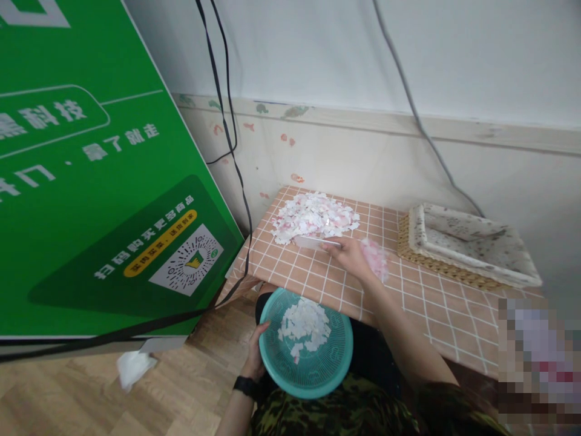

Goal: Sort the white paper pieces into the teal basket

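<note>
My left hand (258,348), with a dark band on its wrist, grips the left rim of a teal plastic colander (344,357) held over my lap below the table edge. White paper scraps (306,327) lie in its bottom. Above the table, my right hand (348,254) is closed on a thin, flat whitish scraper (309,242); its exact kind is unclear. The scraper's edge lies along the near side of a heap of white and pinkish paper scraps (315,213). Beside my right wrist is a smaller pink pile (374,260), partly hidden by the arm.
A checked brown cloth covers the table (422,303). On its right stands a wicker basket (454,272) with a patterned lining. A green panel (113,181) rises at left, with black cables (229,130) hanging alongside. A white bag (135,368) lies on the floor.
</note>
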The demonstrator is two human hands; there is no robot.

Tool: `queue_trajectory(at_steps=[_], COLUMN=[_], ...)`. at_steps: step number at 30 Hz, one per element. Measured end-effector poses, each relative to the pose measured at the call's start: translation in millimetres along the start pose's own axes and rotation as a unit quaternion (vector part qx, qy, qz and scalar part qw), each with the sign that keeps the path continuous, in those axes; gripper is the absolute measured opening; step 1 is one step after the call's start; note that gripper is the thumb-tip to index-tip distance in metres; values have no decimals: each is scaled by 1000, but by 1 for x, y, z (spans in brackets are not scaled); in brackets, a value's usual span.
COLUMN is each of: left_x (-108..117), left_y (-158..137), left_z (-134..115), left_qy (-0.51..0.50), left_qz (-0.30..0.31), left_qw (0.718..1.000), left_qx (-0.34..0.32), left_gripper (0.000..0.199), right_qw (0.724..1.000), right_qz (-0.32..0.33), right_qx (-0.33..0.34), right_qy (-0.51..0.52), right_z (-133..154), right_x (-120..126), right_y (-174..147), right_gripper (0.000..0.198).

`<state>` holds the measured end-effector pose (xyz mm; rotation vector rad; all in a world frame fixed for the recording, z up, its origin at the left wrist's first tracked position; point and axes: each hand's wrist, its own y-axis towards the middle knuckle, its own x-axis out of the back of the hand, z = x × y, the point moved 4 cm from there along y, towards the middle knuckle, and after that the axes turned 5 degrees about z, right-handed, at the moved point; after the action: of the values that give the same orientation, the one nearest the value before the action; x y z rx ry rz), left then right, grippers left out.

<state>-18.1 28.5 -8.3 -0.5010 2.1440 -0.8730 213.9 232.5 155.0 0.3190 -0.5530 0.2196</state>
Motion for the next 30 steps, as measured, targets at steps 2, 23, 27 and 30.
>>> queue_trajectory(at_steps=[2,23,27,30], left_x=[-2,-2,-4,-6], left_y=[-1,2,-1,-3], left_z=[0,1,-1,-1], left_qy=[8,10,15,17], left_qz=[39,105,91,99], left_qw=[999,994,996,995], left_qx=[8,22,13,19], left_gripper=[18,23,22,23], right_qw=[1000,1000,999,999], right_qz=[-13,24,42,53], right_qx=[-9,14,18,10], right_qy=[-7,-12,-11,-4], right_z=[-1,6,8,7], right_x=[2,-2,-2,-3], right_y=[-1,10,13,10], right_gripper=[26,24,25,25])
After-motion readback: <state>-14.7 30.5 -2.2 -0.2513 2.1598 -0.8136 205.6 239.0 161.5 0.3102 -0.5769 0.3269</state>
